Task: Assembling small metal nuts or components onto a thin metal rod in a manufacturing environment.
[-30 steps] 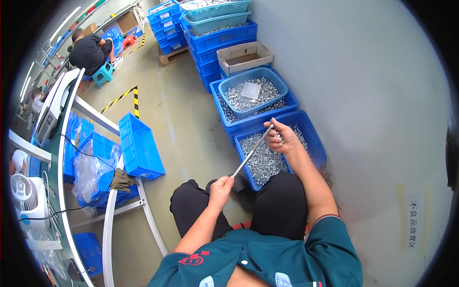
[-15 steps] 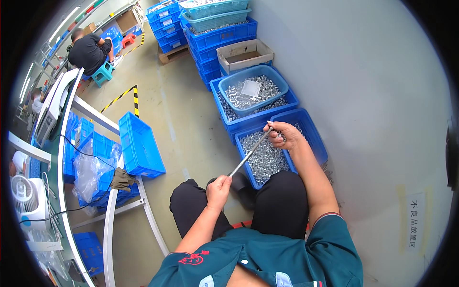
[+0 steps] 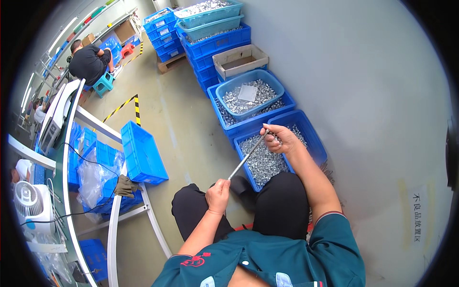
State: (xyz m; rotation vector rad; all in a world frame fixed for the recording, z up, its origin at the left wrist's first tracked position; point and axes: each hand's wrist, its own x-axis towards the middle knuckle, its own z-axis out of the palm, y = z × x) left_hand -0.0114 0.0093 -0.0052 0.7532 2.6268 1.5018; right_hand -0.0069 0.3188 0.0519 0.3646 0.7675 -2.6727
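Thin metal rod (image 3: 247, 155), held slantwise above the lap, lower end pinched in the left hand (image 3: 218, 195), upper end at the right hand (image 3: 277, 138). Left fingers closed round the rod's base. Right fingertips bunched at the rod's tip, apparently holding a small silvery piece against it (too small to tell whether already threaded on).

Directly beneath the right hand: a blue crate (image 3: 315, 143) heaped with small shiny metal parts (image 3: 263, 160). Just beyond, a second blue crate (image 3: 224, 117) carrying a lighter blue basket (image 3: 248, 91) of similar parts, with a small clear bag (image 3: 247, 93) lying on top. Further back, a cardboard box (image 3: 239, 60) and stacked blue bins (image 3: 210, 43). To the left, an empty blue tray (image 3: 142, 153) tipped against a white frame (image 3: 114, 225); far off, another person seated on a stool (image 3: 103, 81).

Likely trouble: rod tilted down toward the left hand, so no sliding off that way, but a loosened pinch at the tip could drop the piece back into the heap. A wobble of the long unsupported rod could also miss the small hole.
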